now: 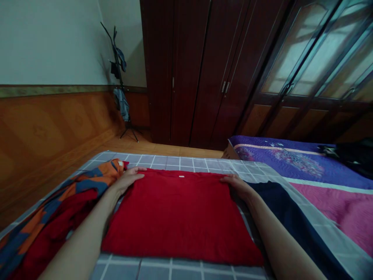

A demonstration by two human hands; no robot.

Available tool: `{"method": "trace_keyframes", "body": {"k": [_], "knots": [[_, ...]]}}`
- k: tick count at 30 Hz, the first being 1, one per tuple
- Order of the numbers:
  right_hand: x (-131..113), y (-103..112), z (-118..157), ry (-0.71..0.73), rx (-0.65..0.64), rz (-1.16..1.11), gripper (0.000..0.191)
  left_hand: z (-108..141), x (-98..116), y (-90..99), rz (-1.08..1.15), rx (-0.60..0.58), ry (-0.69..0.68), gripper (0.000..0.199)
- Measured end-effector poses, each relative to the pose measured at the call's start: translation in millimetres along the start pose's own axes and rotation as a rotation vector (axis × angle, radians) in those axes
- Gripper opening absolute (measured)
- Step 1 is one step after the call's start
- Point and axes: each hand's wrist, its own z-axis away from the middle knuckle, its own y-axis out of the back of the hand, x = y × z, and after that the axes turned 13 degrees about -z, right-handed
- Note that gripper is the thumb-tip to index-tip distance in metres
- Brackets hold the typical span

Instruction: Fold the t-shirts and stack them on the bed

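A red garment lies flat on a grey checked cloth surface, its sides tucked into a near-rectangle, with a small white tag near the far edge. At its far left corner, my left hand grips the red fabric, fingers on top. My right hand holds the far right corner in the same way. An orange, blue and red heap of clothes is beside my left forearm. Dark navy fabric lies to the right, partly behind my right forearm.
Beyond the surface stand a dark wooden wardrobe and a coat stand with items hanging on it. A purple and pink bedspread is at the right, with a black item on it.
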Motion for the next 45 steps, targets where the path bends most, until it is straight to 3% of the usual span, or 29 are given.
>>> {"method": "trace_keyframes", "body": {"k": [3,10,15,20,25,28,32,36,40,45], "knots": [[11,7,-3,0.01,-0.035,-0.078,0.027,-4,-8,-3.2,0.01,0.008,-0.014,0.051],[10,12,-17,0.115,0.018,-0.211,0.032,-15,6,-6.1,0.221,0.079,-0.115,0.05],[18,10,-22,0.071,0.03,-0.189,0.031,-18,-6,-2.0,0.024,0.069,0.022,0.062],[13,10,-18,0.015,0.037,-0.094,0.031,-17,-11,2.4,-0.233,0.196,0.074,0.061],[5,8,-14,0.079,-0.017,-0.122,0.031,-12,-3,-8.1,-0.114,0.061,0.053,0.049],[5,7,-16,0.104,0.043,-0.155,0.03,-11,-1,-11.4,-0.087,0.08,0.021,0.043],[6,5,-19,0.044,0.145,-0.036,0.033,-12,-5,-10.4,-0.203,0.107,0.05,0.037],[2,7,-15,0.034,0.075,-0.02,0.032,-10,-4,-12.5,-0.073,0.044,0.046,0.039],[-3,9,-9,-0.032,0.036,0.11,0.036,-5,4,-17.0,0.036,0.065,0.046,0.04],[2,11,-11,-0.067,-0.015,0.107,0.026,2,9,-18.7,0.053,-0.145,0.067,0.041]]}}
